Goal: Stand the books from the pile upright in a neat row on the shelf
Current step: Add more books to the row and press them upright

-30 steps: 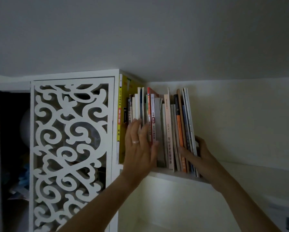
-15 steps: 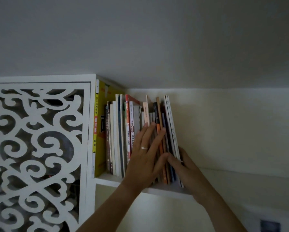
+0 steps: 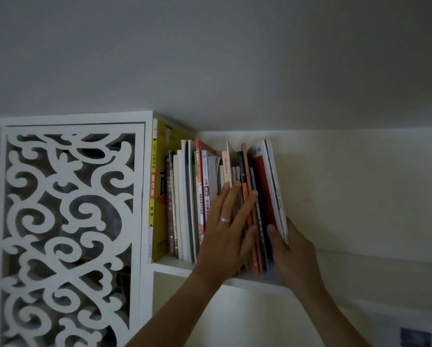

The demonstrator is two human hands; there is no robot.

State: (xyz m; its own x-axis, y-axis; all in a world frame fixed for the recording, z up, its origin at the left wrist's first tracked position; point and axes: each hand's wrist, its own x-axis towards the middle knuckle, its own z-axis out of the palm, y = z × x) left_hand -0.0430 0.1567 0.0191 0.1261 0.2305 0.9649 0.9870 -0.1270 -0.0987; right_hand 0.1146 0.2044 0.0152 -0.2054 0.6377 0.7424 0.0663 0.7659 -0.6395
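A row of books (image 3: 184, 204) stands upright on a high white shelf (image 3: 171, 267), starting with a tall yellow book (image 3: 159, 186) against the cabinet side. My left hand (image 3: 225, 234), with a ring on it, lies flat with spread fingers against the spines in the middle of the row. My right hand (image 3: 288, 249) grips the rightmost thin books (image 3: 272, 186) at their lower edge, thumb between them and the rest, so they lean away to the right and a gap opens. The pile is out of view.
A white cabinet door with cut-out scrollwork (image 3: 69, 234) stands left of the books. The shelf runs on to the right (image 3: 385, 259) along a cream wall. The ceiling is close above. A dark object (image 3: 415, 336) shows at the lower right.
My left hand has slid right along the spines, from the left part of the row to its middle. My right hand has taken the end books and tilted them outward. The view shifted.
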